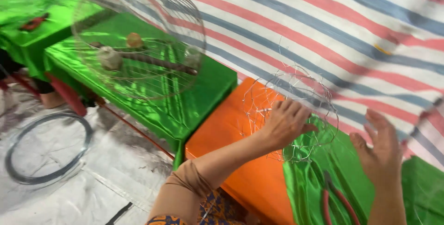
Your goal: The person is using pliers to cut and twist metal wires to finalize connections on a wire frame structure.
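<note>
My left hand [286, 122] grips a small round frame of thin silver wire [296, 90], holding it upright over the orange cloth [231, 132]. My right hand [381, 148] hovers just to the right of the frame, fingers spread, touching nothing. Red-handled pliers [335, 197] lie on green satin cloth [310, 183] below both hands.
A large wire sphere frame [138, 35] stands on a green satin-covered table [185, 109] at upper left, with a stick and small lumps beneath it. A coil of grey wire [46, 148] lies on the plastic-sheeted floor. A striped tarp [323, 26] covers the background.
</note>
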